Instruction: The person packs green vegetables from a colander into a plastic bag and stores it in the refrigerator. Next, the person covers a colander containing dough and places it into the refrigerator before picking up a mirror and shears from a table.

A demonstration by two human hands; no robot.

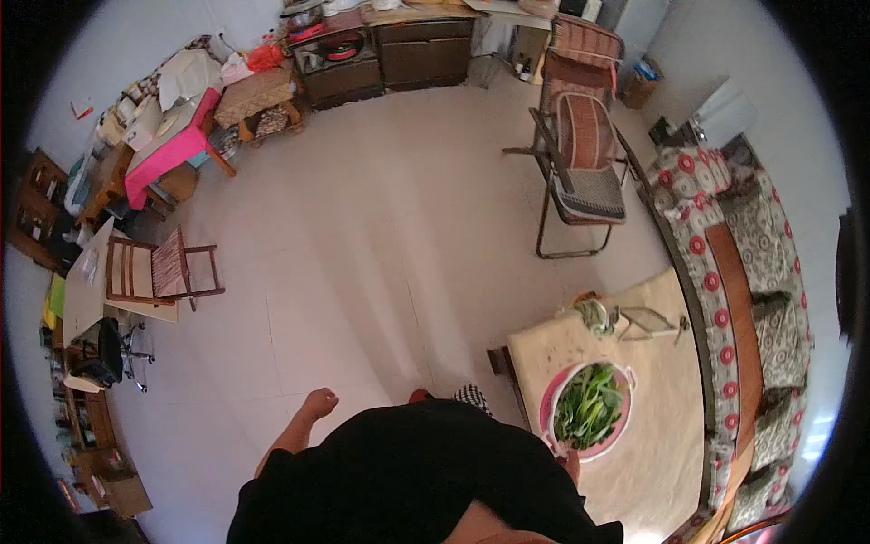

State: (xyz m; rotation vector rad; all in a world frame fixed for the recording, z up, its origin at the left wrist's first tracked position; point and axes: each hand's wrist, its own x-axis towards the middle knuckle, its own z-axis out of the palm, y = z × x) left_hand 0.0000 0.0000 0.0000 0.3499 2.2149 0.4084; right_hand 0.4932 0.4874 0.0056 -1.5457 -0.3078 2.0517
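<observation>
A pink and white plastic basin holds long-leaved green vegetables and stands at the near left part of a low table. My right hand is at the basin's near rim, with its fingers closed on the edge there; my body partly hides it. My left hand hangs over the floor to the left, curled into a loose fist, and nothing shows in it. Behind the basin on the table are a glass-like container and a small framed stand.
A patterned sofa runs along the table's right side. A folding recliner stands beyond the table. At the left are a wooden chair and a desk. Dark cabinets line the far wall, across the tiled floor.
</observation>
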